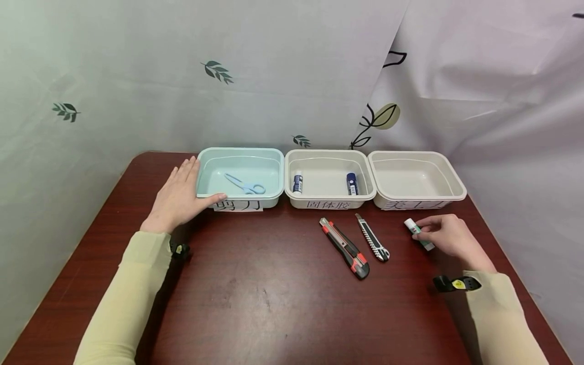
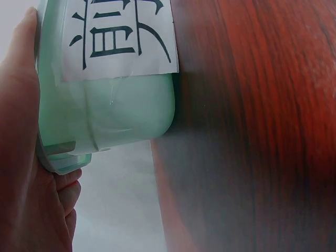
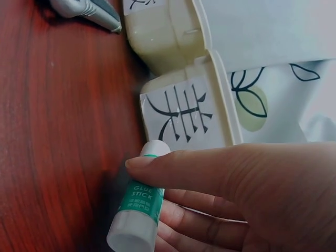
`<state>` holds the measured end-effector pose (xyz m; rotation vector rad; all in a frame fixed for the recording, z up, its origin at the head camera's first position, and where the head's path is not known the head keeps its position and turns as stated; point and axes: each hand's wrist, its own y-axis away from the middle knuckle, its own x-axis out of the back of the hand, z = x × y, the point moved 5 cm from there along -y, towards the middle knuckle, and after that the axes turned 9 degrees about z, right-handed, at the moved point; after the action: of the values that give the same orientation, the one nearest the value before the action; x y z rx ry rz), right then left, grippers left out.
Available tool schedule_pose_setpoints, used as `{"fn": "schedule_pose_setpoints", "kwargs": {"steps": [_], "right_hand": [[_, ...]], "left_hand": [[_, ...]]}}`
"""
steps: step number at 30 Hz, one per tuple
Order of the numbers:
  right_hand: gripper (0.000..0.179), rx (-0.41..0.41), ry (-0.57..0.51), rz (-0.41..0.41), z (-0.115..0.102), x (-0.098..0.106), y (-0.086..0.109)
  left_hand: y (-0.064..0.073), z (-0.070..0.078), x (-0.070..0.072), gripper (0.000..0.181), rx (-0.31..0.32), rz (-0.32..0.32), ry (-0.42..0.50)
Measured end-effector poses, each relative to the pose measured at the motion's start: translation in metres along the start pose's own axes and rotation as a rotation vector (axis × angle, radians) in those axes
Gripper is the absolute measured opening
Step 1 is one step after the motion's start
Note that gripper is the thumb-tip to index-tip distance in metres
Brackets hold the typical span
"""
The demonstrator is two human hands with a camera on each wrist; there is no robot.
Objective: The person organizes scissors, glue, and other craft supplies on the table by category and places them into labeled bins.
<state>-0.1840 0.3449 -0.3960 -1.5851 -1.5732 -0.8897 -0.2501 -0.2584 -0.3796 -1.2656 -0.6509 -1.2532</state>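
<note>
My left hand (image 1: 177, 196) rests against the left end of the light blue bin (image 1: 274, 202), its fingers straight along the side and the thumb over the front rim. In that bin lies a pair of light blue scissors (image 1: 248, 186). My right hand (image 1: 449, 234) pinches a green and white glue stick (image 3: 143, 197) between thumb and fingers, low over the table in front of the right-hand cream bin (image 1: 449, 196). The glue stick is tilted, with its white cap toward that bin. Left of this hand lie a slim white and black utility knife (image 1: 371, 237) and a larger red and black utility knife (image 1: 344, 247).
The middle cream bin (image 1: 328, 202) holds two glue sticks, one with a white cap (image 1: 298, 182) and one dark blue (image 1: 352, 184). All three bins stand in a row at the back of the dark red table (image 1: 237, 294), with paper labels in front. A patterned curtain (image 1: 274, 76) hangs behind.
</note>
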Motion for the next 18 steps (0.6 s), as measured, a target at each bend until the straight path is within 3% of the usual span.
{"fn": "schedule_pose_setpoints", "kwargs": {"steps": [18], "right_hand": [[0.034, 0.066, -0.024, 0.056, -0.024, 0.013, 0.001]], "left_hand": [[-0.001, 0.0, 0.0, 0.119, -0.005, 0.0, 0.005]]}}
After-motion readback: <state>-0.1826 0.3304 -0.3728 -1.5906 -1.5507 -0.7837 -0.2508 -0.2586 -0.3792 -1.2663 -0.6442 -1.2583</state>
